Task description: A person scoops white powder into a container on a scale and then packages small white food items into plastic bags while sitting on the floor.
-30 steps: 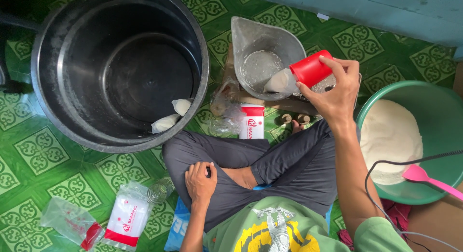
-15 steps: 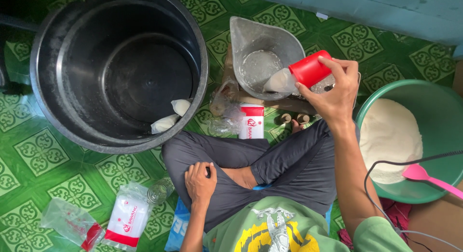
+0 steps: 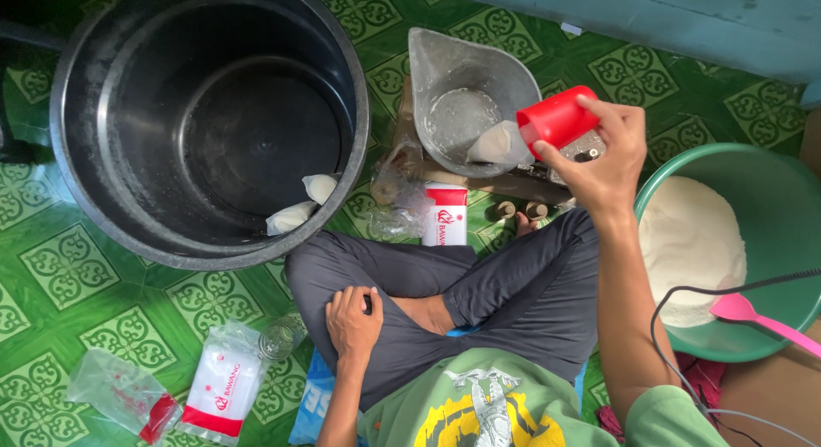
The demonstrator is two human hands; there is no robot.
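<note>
While the red plastic cup point(image 3: 558, 119) was held tilted on its side over the rim of the grey scale pan point(image 3: 466, 100), a small clear bag of white powder point(image 3: 501, 145) was seen at its mouth, lying against the pan's right edge. The cup was gripped by the right hand point(image 3: 600, 160), with the fingers curled round its far side and the thumb pressed on the near side. White dust was seen on the bottom of the pan, which was set on a wooden base just far of the crossed legs. To the right of the hand, a green basin point(image 3: 774, 199) heaped with white flour was placed, with a pink spoon point(image 3: 757, 317) laid across its near rim and a black cable run over it. The left hand point(image 3: 352, 321) was rested on the left knee, its fingers bent loosely together and nothing pinched between them. To the far left, a large black pot point(image 3: 205, 122) was stood on the green patterned floor, and two filled white bags point(image 3: 306, 203) were seen inside against its near wall. Near left on the floor, red-and-white printed plastic packets point(image 3: 224, 380) were scattered.
</note>
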